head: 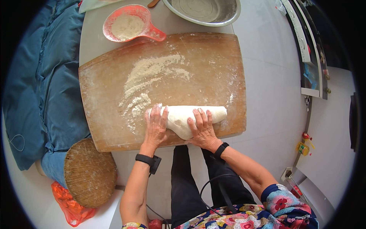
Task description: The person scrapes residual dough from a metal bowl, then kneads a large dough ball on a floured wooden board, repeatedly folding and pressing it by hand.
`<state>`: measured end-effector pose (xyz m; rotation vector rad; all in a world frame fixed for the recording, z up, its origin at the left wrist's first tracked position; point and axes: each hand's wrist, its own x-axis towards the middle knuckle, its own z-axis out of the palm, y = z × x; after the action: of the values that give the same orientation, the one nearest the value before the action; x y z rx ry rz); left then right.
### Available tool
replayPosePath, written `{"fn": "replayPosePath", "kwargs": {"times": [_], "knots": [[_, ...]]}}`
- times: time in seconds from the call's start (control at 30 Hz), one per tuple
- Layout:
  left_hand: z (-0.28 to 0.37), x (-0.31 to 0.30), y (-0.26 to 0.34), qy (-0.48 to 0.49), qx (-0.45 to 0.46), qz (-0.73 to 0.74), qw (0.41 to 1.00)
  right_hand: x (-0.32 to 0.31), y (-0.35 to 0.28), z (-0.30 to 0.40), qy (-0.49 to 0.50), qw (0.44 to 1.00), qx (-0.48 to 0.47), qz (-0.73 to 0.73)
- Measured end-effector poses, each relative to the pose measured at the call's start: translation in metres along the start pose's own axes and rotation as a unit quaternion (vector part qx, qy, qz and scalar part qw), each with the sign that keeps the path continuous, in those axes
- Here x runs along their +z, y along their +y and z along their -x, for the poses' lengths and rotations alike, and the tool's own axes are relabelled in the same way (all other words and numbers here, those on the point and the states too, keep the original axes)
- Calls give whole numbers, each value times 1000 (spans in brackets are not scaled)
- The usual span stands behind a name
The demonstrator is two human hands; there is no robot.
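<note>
A long roll of white dough (183,117) lies across the near part of a wooden board (200,71), thick in the middle and narrowing to the right. My left hand (155,123) grips its left end, fingers curled over the far side. On the middle right of the roll rests my right hand (202,127), its fingers spread over the top and the palm near the board's front edge. Loose flour (151,68) is smeared over the board beyond the dough, with a clumpier patch beside my left fingers.
Behind the board stand a red plastic scoop (128,25) of flour and a steel basin (204,13). A blue cushioned sofa (60,86) borders the left side. A round woven tray (88,174) and an orange plastic bag (71,206) are at lower left. Tiled floor (266,86) lies right.
</note>
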<state>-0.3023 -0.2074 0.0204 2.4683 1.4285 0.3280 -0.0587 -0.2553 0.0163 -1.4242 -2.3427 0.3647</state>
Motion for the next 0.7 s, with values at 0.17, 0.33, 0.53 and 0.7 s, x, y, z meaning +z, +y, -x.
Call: {"fn": "replayPosePath", "kwargs": {"times": [0.17,0.33,0.53,0.7], "knots": [[-17,11,-16,10,-12,33,999,0,19,-21,-1,998,-30,53],[-44,-7,-23,-34,-95,95,990,-17,34,-58,-38,999,-3,17],[-124,-60,-31,-68,-174,148,971,-45,25,-108,-45,959,231,-157],[-179,-110,-5,6,-115,-14,993,-39,16,-133,94,804,373,-454]]}}
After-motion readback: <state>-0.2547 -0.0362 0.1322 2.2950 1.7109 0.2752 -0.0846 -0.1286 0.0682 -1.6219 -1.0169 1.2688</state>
